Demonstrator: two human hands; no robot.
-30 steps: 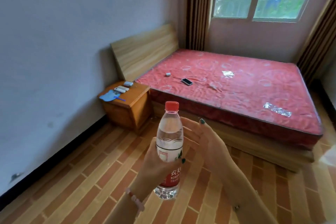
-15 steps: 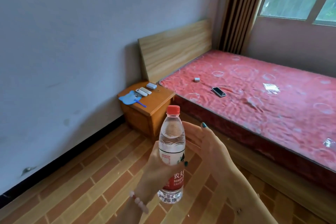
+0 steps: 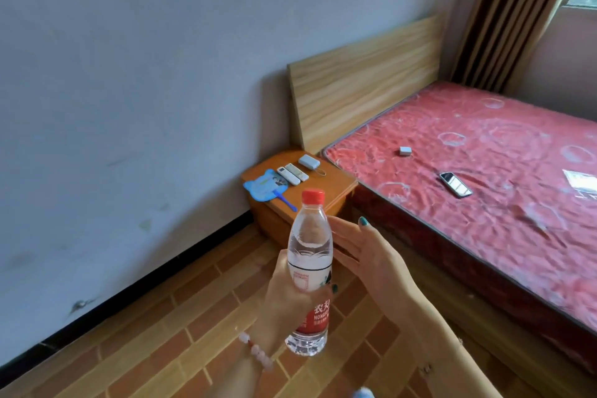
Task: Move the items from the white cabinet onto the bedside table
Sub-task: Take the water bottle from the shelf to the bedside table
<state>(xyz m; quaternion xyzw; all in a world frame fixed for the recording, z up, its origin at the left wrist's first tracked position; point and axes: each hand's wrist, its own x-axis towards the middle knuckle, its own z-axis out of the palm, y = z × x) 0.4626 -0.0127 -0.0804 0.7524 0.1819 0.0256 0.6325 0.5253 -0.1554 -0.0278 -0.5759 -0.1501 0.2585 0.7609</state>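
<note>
Care suits this carry: left hand (image 3: pixel 284 297), its grip wrapped around the upright water bottle (image 3: pixel 309 271), right hand (image 3: pixel 374 255) open alongside, should set it on the bedside worktop's (image 3: pixel 336 184) bare front corner.

Water bottle (image 3: pixel 310 271): clear glossy plastic, smooth red plastic cap, printed film label. Bedside table (image 3: pixel 336 186) at 12 o'clock from it: orange varnished wood, glossy. Headboard (image 3: pixel 365 81): pale grained wood, matt. Mattress (image 3: pixel 484 178) at 2 o'clock: red quilted cloth, slight sheen. Hand fan (image 3: pixel 266 188): blue smooth plastic. Floor (image 3: pixel 145 333): brick-pattern, smooth. Wall (image 3: pixel 145 58): matt, scuffed paint.
</note>
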